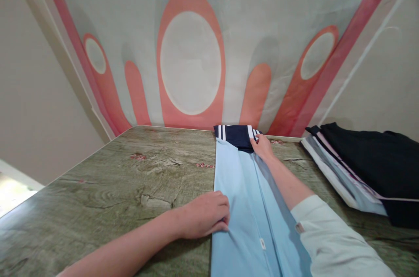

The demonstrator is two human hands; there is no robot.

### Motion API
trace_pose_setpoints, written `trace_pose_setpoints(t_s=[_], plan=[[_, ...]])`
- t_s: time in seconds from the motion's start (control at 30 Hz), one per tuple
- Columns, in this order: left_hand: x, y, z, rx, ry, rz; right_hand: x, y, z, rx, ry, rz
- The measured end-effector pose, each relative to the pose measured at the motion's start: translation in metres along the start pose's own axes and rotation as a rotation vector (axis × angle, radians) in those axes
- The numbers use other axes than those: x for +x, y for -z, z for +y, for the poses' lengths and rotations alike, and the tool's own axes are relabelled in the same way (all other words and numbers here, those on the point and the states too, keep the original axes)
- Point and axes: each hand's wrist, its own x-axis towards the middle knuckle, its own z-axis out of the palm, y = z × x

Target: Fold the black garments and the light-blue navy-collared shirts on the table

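A light blue garment [240,185] lies lengthwise on the wood-patterned table, in a long narrow shape with its near end cut off by the frame. At its far end is a navy section [237,136] with white stripes on both sides, looking like a sailor collar. My left hand [209,215] is closed on the garment's left edge, pulling small creases into the fabric. My right hand [262,147] pinches the striped right side of the navy section. A small white tag [262,244] shows on the lower part of the blue cloth.
On the right, a stack of folded clothes [363,163] has black cloth on top, with grey, white and pink layers below. The wooden table [157,172] reaches back to a wall with a pink-patterned sheet [191,63].
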Motion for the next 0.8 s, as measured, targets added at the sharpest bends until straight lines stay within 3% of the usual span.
trace_pose_setpoints(t_s=[0.27,0.4,0.5,0.57,0.67,0.8], plan=[[-0.013,0.021,-0.004,-0.004,0.007,-0.068,-0.003,0.003,-0.001,0.066,0.016,-0.047],[-0.023,0.038,-0.005,-0.098,0.017,-0.033,-0.004,0.003,-0.002,0.095,0.021,-0.068],[-0.021,0.038,0.010,-0.117,0.022,0.012,-0.005,0.002,-0.001,0.109,0.025,-0.074],[-0.015,0.022,0.027,-0.095,-0.005,0.009,-0.004,0.001,0.000,0.116,0.025,-0.074],[-0.005,-0.021,0.049,0.072,-0.017,-0.050,-0.004,-0.001,0.002,0.124,0.023,-0.075],[0.000,-0.067,0.052,0.215,0.039,-0.038,-0.004,-0.003,0.003,0.130,0.032,-0.072]])
